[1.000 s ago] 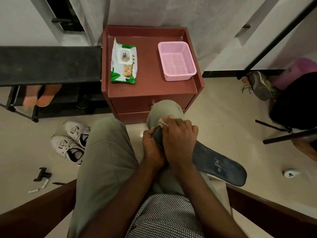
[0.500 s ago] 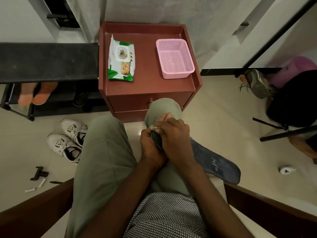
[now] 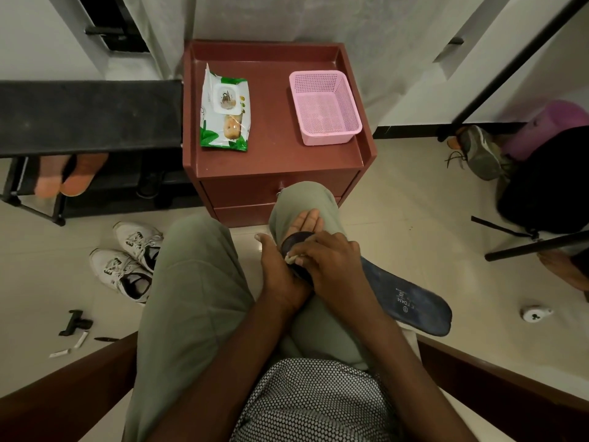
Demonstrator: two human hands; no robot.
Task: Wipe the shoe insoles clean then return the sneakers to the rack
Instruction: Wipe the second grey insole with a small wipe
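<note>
A dark blue insole [image 3: 411,298] lies across my right thigh, its far end sticking out to the right over the floor. My left hand [image 3: 280,275] supports the near end from below, with straight fingers and the thumb spread. My right hand [image 3: 331,260] pinches a small white wipe [image 3: 291,258] and presses it onto the insole's end. A pair of white sneakers [image 3: 127,260] stands on the floor at the left, below the black shoe rack [image 3: 89,113].
A red-brown nightstand [image 3: 274,161] in front of my knees carries a pack of wet wipes [image 3: 224,110] and a pink basket [image 3: 325,106]. Orange sandals [image 3: 70,173] sit in the rack. A grey shoe [image 3: 478,151], a black bag [image 3: 548,180] and small floor items [image 3: 75,322] lie around.
My left hand has uncurled from around the insole's end and now holds it on flat fingers. My right hand with the wipe has slid slightly back along the insole.
</note>
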